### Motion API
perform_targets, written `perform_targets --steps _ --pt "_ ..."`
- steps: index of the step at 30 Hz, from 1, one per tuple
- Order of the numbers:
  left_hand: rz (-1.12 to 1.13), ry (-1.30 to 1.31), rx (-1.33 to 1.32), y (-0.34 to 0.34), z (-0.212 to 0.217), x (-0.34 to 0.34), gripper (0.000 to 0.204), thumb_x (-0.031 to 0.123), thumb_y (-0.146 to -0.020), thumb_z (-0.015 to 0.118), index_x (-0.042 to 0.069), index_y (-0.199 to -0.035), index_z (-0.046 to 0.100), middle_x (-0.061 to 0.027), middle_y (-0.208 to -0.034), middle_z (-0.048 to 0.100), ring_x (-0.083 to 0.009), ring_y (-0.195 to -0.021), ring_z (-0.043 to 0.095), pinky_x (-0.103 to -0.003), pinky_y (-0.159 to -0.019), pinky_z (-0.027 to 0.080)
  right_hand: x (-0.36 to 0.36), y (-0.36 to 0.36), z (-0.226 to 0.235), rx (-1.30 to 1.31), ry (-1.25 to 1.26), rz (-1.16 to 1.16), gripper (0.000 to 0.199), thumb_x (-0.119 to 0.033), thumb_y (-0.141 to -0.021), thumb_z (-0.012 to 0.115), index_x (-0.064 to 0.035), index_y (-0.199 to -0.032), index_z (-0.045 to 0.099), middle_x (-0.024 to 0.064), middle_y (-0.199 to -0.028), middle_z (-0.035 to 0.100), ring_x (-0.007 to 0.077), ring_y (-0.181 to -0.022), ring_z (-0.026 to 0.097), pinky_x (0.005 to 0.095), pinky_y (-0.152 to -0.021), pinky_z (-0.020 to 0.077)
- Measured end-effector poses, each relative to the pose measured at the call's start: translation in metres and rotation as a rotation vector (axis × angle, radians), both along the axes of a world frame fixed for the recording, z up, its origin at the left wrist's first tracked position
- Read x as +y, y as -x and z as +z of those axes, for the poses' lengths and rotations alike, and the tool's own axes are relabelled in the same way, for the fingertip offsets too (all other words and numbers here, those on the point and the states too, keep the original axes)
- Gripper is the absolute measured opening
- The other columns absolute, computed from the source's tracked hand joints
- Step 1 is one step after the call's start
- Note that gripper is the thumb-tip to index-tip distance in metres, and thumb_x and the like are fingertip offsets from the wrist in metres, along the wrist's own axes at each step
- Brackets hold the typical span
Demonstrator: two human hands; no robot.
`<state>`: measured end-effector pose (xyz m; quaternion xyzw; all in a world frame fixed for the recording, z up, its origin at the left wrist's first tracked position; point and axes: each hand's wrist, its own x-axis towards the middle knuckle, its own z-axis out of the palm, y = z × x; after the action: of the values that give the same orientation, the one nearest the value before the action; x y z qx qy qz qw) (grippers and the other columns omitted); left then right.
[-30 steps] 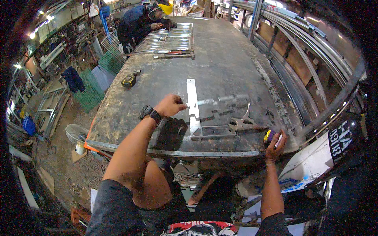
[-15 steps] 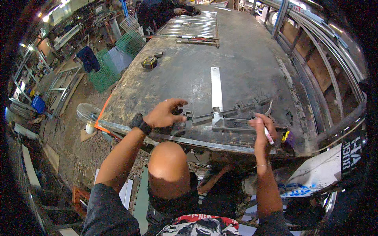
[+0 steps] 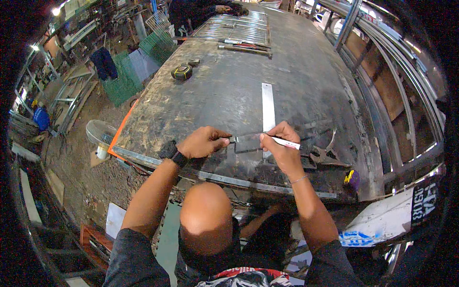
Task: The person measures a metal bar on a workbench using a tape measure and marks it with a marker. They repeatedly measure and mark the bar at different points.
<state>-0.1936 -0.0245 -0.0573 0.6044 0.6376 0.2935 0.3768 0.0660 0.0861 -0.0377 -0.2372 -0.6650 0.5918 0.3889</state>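
Note:
On the dark workbench (image 3: 224, 103), my left hand (image 3: 205, 142) pinches the left end of a thin, dark metal piece (image 3: 247, 145) between thumb and fingertips. My right hand (image 3: 283, 149) grips a white marker pen (image 3: 288, 143), slanted, with its writing end down by the right part of that piece. The pen's tip is hidden by the fingers. A pale flat metal strip (image 3: 268, 107) runs away from me, its near end partly behind my right hand. To the right of that hand lies a dark, jaw-shaped metal tool (image 3: 329, 154).
A yellow-and-black tape measure (image 3: 181, 72) sits at left, and a purple-and-yellow one (image 3: 352, 180) at the near right corner. Farther back, a person's hand (image 3: 223, 8) is by a shiny metal grille (image 3: 232, 32). A fan (image 3: 100, 134) stands left of the bench.
My right hand has moved left with the marker, to the dark metal piece. My left hand has closed on the piece's end; the angled dark pieces have shifted.

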Motion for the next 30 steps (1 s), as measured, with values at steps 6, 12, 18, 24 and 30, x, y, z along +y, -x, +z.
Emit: perform_targets --steps 6,12,18,24,30 --pt "0.083 -0.05 -0.001 -0.003 -0.004 -0.003 0.037 0.032 -0.101 0.066 0.003 -0.124 0.073 -0.0171 -0.086 0.073 -0.0168 -0.075 0.066 -0.036 -0.073 0.053 0.021 0.021 -0.02 -0.139 -0.196 -0.119 0.034 -0.02 -0.094 0.078 -0.006 -0.071 0.057 0.0029 -0.063 0.065 0.0088 -0.059 0.058 0.029 -0.055 0.0448" --pt "0.088 -0.007 -0.065 0.0 0.001 0.002 0.036 0.031 -0.102 0.066 0.004 -0.123 0.074 -0.0195 -0.096 0.077 -0.0165 -0.082 0.069 -0.036 -0.078 0.054 0.024 0.025 -0.043 -0.008 -0.269 -0.206 0.035 -0.014 -0.095 0.077 -0.0071 -0.071 0.054 0.0034 -0.066 0.064 0.0091 -0.058 0.061 0.0269 -0.053 0.0483" --pt "0.09 0.059 -0.085 -0.003 0.011 0.0 0.036 0.031 -0.103 0.064 0.004 -0.124 0.074 -0.0172 -0.097 0.078 -0.0167 -0.085 0.07 -0.035 -0.079 0.054 0.021 0.024 -0.042 0.07 -0.195 -0.224 0.035 -0.012 -0.095 0.076 -0.0068 -0.07 0.052 0.003 -0.066 0.062 0.0089 -0.058 0.061 0.0269 -0.053 0.0478" --pt "0.104 -0.09 -0.099 -0.004 0.003 -0.001 0.035 0.03 -0.103 0.064 0.003 -0.122 0.074 -0.0159 -0.098 0.079 -0.0153 -0.085 0.07 -0.034 -0.079 0.054 0.015 0.03 -0.041 -0.05 -0.316 -0.157 0.034 -0.012 -0.095 0.076 -0.0053 -0.07 0.053 0.0035 -0.066 0.063 0.0086 -0.059 0.059 0.0271 -0.055 0.0465" --pt "0.137 -0.105 -0.121 -0.005 -0.006 -0.003 0.033 0.028 -0.102 0.065 0.003 -0.12 0.075 -0.0158 -0.097 0.078 -0.0167 -0.084 0.071 -0.035 -0.079 0.054 0.013 0.031 -0.039 -0.083 -0.433 -0.146 0.03 -0.012 -0.094 0.077 -0.0032 -0.071 0.058 0.0041 -0.065 0.064 0.0091 -0.059 0.058 0.0286 -0.055 0.0458"
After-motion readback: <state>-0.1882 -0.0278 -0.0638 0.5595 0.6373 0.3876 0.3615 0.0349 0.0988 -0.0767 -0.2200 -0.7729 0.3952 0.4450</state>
